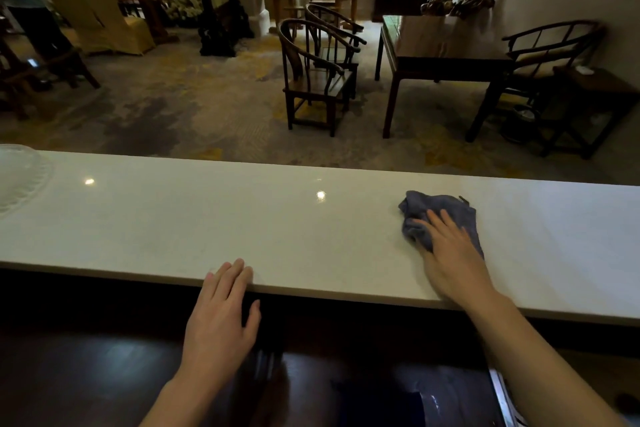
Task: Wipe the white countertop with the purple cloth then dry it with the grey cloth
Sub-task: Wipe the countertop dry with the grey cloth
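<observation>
Across the long white counter [242, 218], the right hand [450, 253] lies flat on the bunched purple cloth [440, 215], left hand [221, 315] spread empty at the edge; better even, overlapping strokes.

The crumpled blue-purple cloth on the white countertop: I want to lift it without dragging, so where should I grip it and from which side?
Probably the bunched far-left folds of the crumpled blue-purple cloth, pinched from above. They stand raised and uncovered, while the right hand lies flat on its near part on the white countertop.
</observation>
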A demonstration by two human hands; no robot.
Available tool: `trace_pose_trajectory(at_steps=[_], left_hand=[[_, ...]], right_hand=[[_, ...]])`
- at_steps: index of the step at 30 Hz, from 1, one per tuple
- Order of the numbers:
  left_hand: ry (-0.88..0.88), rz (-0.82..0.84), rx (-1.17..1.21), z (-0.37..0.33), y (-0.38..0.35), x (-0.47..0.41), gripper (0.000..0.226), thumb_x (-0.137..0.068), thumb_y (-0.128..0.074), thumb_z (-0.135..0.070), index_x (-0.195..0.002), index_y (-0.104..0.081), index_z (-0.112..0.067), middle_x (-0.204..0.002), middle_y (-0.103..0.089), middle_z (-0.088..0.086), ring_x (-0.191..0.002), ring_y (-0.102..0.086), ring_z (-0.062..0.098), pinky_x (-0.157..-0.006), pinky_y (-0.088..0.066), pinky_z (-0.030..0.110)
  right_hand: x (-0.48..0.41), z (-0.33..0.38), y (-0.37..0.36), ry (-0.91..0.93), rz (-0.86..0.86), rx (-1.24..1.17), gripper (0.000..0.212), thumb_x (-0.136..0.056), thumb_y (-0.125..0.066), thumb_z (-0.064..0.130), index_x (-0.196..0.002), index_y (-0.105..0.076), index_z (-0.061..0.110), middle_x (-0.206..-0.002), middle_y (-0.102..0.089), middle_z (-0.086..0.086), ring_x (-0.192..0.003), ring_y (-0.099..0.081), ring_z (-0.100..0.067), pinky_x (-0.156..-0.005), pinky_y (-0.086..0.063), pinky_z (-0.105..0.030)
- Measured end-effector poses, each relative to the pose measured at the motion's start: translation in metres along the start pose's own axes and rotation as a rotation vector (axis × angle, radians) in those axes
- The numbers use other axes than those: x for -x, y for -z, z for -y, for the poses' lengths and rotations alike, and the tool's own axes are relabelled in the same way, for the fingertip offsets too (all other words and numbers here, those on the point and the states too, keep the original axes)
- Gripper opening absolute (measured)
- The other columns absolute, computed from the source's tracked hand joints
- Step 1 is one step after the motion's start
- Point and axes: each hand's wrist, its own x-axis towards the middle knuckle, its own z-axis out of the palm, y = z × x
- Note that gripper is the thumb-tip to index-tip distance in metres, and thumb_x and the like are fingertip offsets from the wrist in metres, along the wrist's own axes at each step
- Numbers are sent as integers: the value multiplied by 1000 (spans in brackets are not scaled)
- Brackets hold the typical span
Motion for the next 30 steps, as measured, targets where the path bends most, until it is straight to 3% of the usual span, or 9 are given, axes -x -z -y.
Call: trace_pose_trajectory(at_steps=[4,7,14,20,30], left_hand=[[4,2,3,-2,1,0,55,-86,-43,-36,-127,-60,-4,-136,-59,12,-129,-52,32,-115,-25,40],[4,7,5,-3,1,-1,55,-85,-43,-36,-126,-61,-4,-136,-60,12,-130,-52,32,-115,-26,41],[8,7,-7,-4,3,-1,56,-84,-42,-37,-126,-61,-5,-137,-59,12,-130,-52,32,-114,-33,46],[6,5,-33,-5,3,-2,58,-84,-41,-37,-126,-61,-3,-136,-60,13,-129,-53,32,-111,-38,48],[-6,-21,32,2,-2,1,59,-84,-41,-38,-131,-57,-6,-137,-58,9,-134,-47,27,-115,-27,37]], right_hand=[[-13,36,-17,-130,-27,26,47,-107,-30,40,-154,-27,36,-169,-12,1,-156,2,-23,-125,0,-52],[-27,78,-34,-127,10,1,51,-106,-27,43,-156,-23,35,-170,-9,-1,-156,4,-22,-123,0,-57],[-31,178,-70,229,153,-26,50,-103,-32,47,-152,-33,37,-169,-13,2,-156,0,-19,-122,3,-53],[-13,211,-75,486,259,-85,51,-103,-33,46,-151,-36,32,-168,-21,3,-155,-7,-18,-124,2,-50],[28,181,-60,571,304,-220,51,-101,-38,46,-151,-38,35,-163,-31,12,-153,-14,-7,-125,-3,-40]])
